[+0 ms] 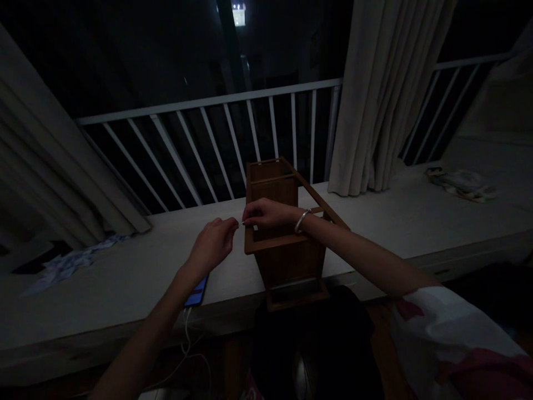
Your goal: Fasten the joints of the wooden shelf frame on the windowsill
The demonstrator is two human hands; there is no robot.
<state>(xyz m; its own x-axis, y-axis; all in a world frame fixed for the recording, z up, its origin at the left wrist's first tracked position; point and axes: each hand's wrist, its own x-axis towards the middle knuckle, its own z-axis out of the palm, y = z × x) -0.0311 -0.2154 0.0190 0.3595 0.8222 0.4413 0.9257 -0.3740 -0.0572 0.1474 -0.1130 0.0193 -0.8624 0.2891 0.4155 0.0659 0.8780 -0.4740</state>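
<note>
A brown wooden frame with panels (287,261), like a small piece of furniture, leans at the edge of the white ledge. Over its near left corner is my right hand (266,213), a bangle on the wrist, its fingers pinched together. Just left of that corner my left hand (213,240) is closed too, thumb and finger pinched. Between the two sets of fingertips shows a tiny thin white piece (241,223), too small to name. Both hands seem to touch it. Below my left wrist lies a phone (196,291) with a lit screen.
White cables (187,333) run down from the phone over the ledge's front. A white railing (216,101) stands behind the ledge (166,266), with beige curtains (370,100) at both sides. Crumpled cloth (462,182) lies far right, patterned fabric (70,264) at left. The room is dark.
</note>
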